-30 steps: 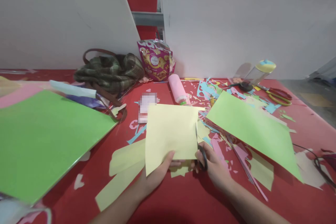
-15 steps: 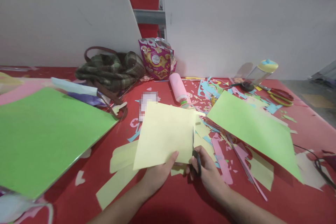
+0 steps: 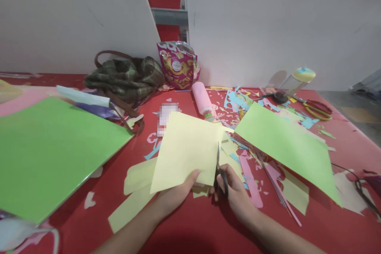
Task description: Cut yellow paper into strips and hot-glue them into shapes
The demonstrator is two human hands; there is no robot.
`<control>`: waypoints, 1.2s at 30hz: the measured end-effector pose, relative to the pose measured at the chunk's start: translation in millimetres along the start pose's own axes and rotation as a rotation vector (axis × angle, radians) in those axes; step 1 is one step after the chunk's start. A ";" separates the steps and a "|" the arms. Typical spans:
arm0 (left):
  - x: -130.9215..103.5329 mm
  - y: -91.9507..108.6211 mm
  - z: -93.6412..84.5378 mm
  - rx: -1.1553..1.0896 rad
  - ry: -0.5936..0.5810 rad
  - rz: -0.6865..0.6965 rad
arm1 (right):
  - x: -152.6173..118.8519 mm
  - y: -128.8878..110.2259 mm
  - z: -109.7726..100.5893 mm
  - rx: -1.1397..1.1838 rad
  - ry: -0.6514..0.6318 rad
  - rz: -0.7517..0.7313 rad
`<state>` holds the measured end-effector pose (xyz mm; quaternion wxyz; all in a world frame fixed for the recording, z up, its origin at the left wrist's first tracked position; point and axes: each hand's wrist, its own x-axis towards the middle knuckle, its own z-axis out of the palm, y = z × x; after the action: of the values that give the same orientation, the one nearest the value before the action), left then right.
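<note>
A pale yellow sheet of paper point(image 3: 187, 149) is held up in the middle of the head view. My left hand point(image 3: 177, 196) grips its lower edge, thumb on top and the other fingers hidden underneath. Black-handled scissors point(image 3: 221, 180) are in my right hand point(image 3: 235, 194), with their blades along the right edge of the sheet. A narrow strip sticks out at the sheet's upper right corner. Pale yellow pieces point(image 3: 131, 208) lie on the red table point(image 3: 184, 232) to the left of the hands.
Green sheets lie left point(image 3: 59, 154) and right point(image 3: 288, 147). Behind are a plaid bag point(image 3: 127, 77), a purple snack bag point(image 3: 178, 65), a pink bottle point(image 3: 203, 98) and a clear bottle point(image 3: 294, 84). Red-and-yellow handled scissors point(image 3: 318, 110) and many paper scraps point(image 3: 236, 101) cover the right.
The yellow sheet has tilted slightly, its lower right corner shifting left. My left hand has moved slightly left, and the scissors' blades stand out more clearly at the sheet's edge.
</note>
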<state>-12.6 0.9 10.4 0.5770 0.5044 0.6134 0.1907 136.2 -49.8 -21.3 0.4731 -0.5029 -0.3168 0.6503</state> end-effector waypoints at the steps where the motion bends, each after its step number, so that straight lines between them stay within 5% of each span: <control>1: 1.4 -0.6 -1.3 0.001 -0.040 -0.011 | 0.2 -0.2 0.0 0.000 -0.002 -0.002; 3: 4.6 -2.3 -4.0 0.027 -0.076 -0.012 | 0.5 -0.5 -0.2 0.002 -0.003 -0.018; 8: 11.6 -8.0 -7.4 0.160 0.122 0.046 | 0.9 0.1 -1.9 -0.023 -0.015 -0.034; 16: 13.3 2.6 -10.4 0.087 0.159 0.225 | 0.9 2.1 -1.7 -0.016 0.012 -0.023; 20: 16.6 4.1 -14.5 0.111 0.150 0.172 | 0.9 -0.5 -0.8 -0.037 0.000 -0.005; 32: 25.4 -1.6 -20.6 -0.023 0.395 0.256 | -1.4 -2.7 -0.2 -0.050 -0.068 0.051; 36: 23.1 1.4 -18.6 -0.078 0.331 0.188 | -0.7 -5.3 1.6 -0.038 -0.084 0.063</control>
<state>-24.7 27.3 4.6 0.4672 0.4985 0.6423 0.3475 136.3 -48.5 -15.9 0.4291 -0.4937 -0.3326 0.6794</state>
